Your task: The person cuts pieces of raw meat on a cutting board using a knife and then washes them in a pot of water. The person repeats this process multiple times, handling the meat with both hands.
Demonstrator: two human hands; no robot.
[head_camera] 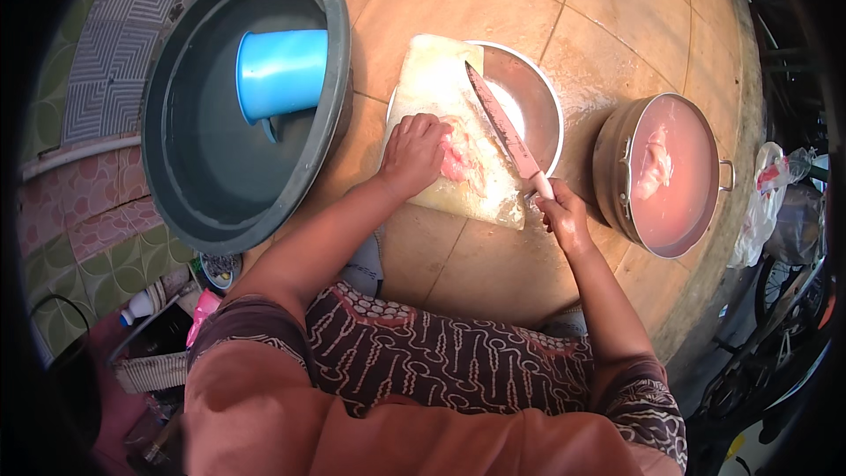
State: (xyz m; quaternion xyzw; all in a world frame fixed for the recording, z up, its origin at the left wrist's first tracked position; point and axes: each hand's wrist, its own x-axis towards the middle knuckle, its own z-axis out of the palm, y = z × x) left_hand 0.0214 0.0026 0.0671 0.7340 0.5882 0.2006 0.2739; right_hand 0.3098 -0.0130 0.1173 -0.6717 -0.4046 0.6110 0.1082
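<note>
My right hand (pixel 566 213) grips the pale handle of a kitchen knife (pixel 503 124). Its long blade points up and to the left, over the right edge of a worn, light cutting board (pixel 429 69). Pale pink raw meat (pixel 457 157), which looks like chicken, lies on the board. My left hand (pixel 415 153) holds the meat from its left side with curled fingers, which hide part of it. Beneath the board is a wide metal basin (pixel 543 102), partly covered by it. Bright sunlight washes out the board's middle.
A large dark plastic tub (pixel 198 165) of water at the left holds a blue plastic dipper (pixel 281 73). To the right, a metal pot (pixel 694 211) contains pinkish water and a piece of raw meat (pixel 655 165). Beyond it are a plastic bag (pixel 760 211) and a parked two-wheeler (pixel 786 324).
</note>
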